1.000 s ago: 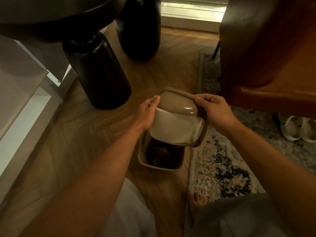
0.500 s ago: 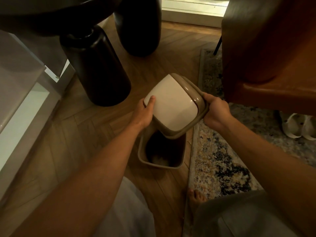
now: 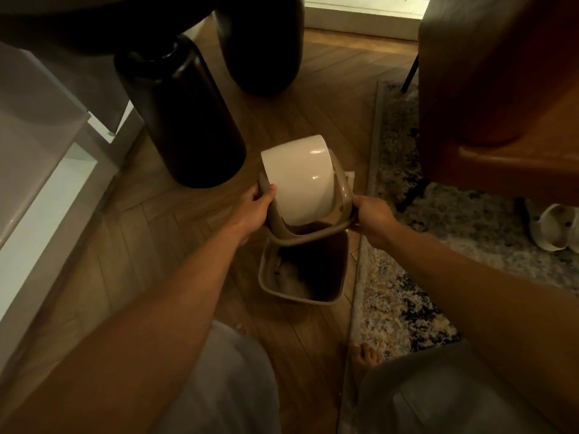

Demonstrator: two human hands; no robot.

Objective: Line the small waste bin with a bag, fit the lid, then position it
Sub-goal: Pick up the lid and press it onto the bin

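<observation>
head view, hands: left hand clamped on the lid's frame at its 9 o'clock edge, thumb over the rim; right hand clamped on the frame at its 4 o'clock corner. Hands apart, one per side.
head view, lid: held in the air just above the bin, tilted, near edge low over the bin's far rim. Not seated.
why held so: probably two-sided grip keeps the frame level enough to line up with the rim; the tilt lets the swing flap hang open.
lid material/shape: taupe plastic frame, rounded rectangle; pale glossy curved flap with highlights.
bin: on the wood floor at 6 o'clock from the lid, just beside the rug edge. Taupe plastic, rounded-rectangular mouth, upright, open.
bag: cannot tell if fitted; inside is dark, only a pale patch low down. No bag edge seen folded over the rim.
white scrap: thin pale sheet on the floor behind the lid, 1 o'clock of the bin; maybe a bag, unclear.
surroundings: dark smooth cylindrical leg at 10 o'clock; brown leather-look chair at 2 o'clock; speckled woven rug; herringbone planks.
stage guess: lid fitting in hand, positioning left.
</observation>
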